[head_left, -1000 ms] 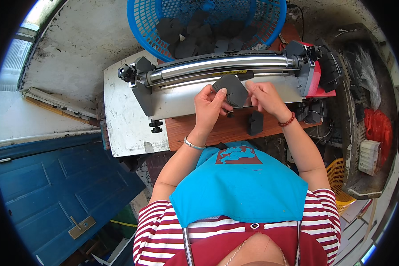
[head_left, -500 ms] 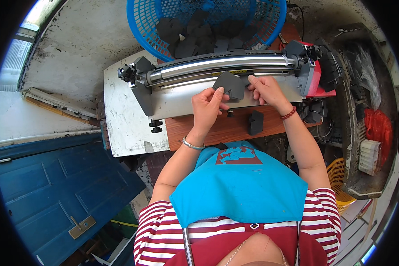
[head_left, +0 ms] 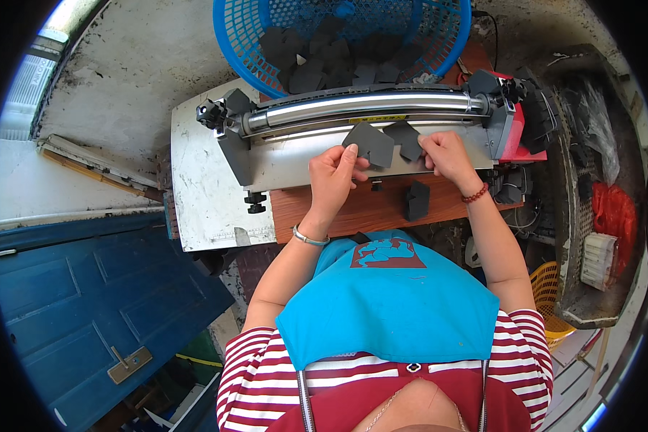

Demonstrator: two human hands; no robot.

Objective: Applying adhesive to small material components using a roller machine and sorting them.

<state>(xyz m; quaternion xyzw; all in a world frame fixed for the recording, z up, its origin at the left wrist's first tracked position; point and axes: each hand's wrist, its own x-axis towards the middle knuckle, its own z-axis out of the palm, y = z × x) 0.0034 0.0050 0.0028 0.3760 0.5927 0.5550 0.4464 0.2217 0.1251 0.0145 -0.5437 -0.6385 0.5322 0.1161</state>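
Left hand (head_left: 333, 173) pinches one dark grey piece (head_left: 372, 143), right hand (head_left: 446, 153) pinches a second (head_left: 408, 138) beside the roller (head_left: 360, 108); a third piece (head_left: 416, 200) lies on the counter (head_left: 338, 209).

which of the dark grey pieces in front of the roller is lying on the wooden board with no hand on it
The dark piece on the wooden board, below the right hand. The other two are up at the roller: the left hand holds one, the right hand the other.

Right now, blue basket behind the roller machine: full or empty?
Partly full. The blue basket holds a pile of dark grey pieces across its bottom, below the rim.
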